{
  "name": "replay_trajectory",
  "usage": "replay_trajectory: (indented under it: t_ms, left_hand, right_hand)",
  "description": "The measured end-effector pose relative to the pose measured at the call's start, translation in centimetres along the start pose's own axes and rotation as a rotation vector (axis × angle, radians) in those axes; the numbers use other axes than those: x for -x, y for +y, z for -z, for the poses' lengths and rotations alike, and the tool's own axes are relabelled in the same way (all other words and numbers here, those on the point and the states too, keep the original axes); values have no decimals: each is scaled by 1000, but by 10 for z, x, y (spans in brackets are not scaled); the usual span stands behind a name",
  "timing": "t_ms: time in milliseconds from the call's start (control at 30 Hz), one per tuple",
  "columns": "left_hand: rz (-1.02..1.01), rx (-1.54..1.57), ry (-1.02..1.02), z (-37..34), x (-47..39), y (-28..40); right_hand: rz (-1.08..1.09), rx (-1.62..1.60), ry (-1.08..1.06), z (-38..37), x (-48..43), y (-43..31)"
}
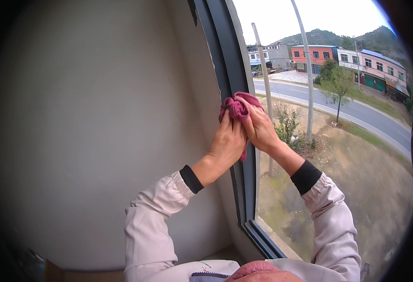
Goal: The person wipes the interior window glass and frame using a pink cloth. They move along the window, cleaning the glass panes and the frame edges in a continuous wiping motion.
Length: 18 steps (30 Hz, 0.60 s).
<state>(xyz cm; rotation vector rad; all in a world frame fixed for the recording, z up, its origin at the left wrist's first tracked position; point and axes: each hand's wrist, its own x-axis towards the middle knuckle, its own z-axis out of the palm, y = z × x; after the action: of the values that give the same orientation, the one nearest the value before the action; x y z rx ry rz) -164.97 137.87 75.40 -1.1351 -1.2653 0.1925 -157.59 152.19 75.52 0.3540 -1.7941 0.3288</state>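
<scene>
A crumpled dark-pink cloth (239, 107) lies against the upright side of a dark grey metal window frame (229, 49). Both of my hands press on it, side by side. My left hand (229, 139) has its fingers on the bunched middle of the cloth. From the right, my right hand (261, 127) grips its edge, the fingertips partly hidden in the folds. One end of the cloth hangs below the hands along the frame. Dark cuffs and pale jacket sleeves cover my forearms.
A plain grey wall (97, 123) stands to the left of the frame. Bottom sliding tracks (264, 241) meet the upright near my chest. Through the opening on the right are bare ground, utility poles (306, 77), a tree (338, 91), a road (361, 112) and several buildings.
</scene>
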Motion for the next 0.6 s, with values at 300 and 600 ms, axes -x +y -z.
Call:
replay_trajectory:
  t_ms: [300, 600]
  left_hand:
    - [26, 124, -112, 10, 31, 17]
    - [177, -86, 161, -12, -99, -102]
  right_hand:
    - [-35, 3, -60, -1, 39, -2]
    - [66, -19, 129, 19, -160, 27]
